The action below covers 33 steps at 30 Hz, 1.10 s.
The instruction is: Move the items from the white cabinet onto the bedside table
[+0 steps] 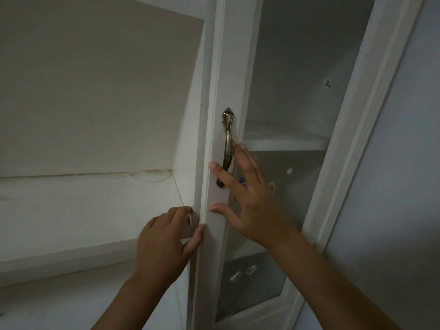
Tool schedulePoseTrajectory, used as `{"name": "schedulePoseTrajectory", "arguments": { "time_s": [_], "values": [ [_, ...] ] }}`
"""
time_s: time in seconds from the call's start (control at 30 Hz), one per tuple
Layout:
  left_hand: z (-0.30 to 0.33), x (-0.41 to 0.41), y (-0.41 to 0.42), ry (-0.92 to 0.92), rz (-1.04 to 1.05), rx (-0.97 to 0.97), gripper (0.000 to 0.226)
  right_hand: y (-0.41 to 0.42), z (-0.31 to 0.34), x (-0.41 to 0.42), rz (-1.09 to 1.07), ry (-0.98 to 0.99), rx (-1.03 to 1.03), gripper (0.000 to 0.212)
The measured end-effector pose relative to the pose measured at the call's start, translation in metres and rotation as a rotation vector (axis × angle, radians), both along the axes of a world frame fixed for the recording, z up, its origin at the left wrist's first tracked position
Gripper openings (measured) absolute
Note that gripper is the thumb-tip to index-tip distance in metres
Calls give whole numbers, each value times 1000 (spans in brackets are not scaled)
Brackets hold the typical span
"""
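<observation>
hands on cabinet door [215, 129], centre frame

left hand [164, 244] pinches its edge, right hand [245, 194] rests flat, fingers released; we should swing it steadily by the handle [227, 146].

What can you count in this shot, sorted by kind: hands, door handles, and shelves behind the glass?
Hands: 2, the left hand at the door's edge and the right hand flat on the door frame
Metal door handles: 1
Shelves seen through the glass: 1
Total: 4

Open shelf [95, 210] lies left of door [215, 163].
</observation>
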<state>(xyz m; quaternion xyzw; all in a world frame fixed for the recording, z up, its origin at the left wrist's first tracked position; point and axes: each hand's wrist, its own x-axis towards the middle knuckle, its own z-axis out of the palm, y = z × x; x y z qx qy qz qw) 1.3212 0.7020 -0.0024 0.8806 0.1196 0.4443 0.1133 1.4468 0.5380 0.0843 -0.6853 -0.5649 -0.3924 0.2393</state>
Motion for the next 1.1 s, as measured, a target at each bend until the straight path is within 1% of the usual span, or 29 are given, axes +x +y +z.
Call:
{"name": "schedulePoseTrajectory", "arguments": {
  "time_s": [0.13, 0.3, 0.43, 0.53, 0.7, 0.97, 1.1],
  "values": [
    [1, -1, 0, -8, 14, 11, 38, 0, 0, 1, -18, -6, -23, 83],
    [-2, 0, 3, -22, -7, 29, 43, -1, -9, 2, -44, -23, -69, 89],
    [-6, 4, 5, -32, -3, 77, 40, 3, -25, 8, -35, -25, -57, 88],
    [-7, 8, 7, -46, 23, 100, 34, 8, -23, 13, -47, -36, -44, 88],
    [-8, 8, 6, -49, 31, 125, 34, 6, -24, 10, -67, -51, -41, 89],
    [0, -2, 5, 30, 12, 14, 37, 1, -19, -6, -129, -46, -76, 91],
    [-1, -8, 7, 35, -70, -57, 42, -5, -19, -22, -165, 30, -103, 91]
  ]
}}
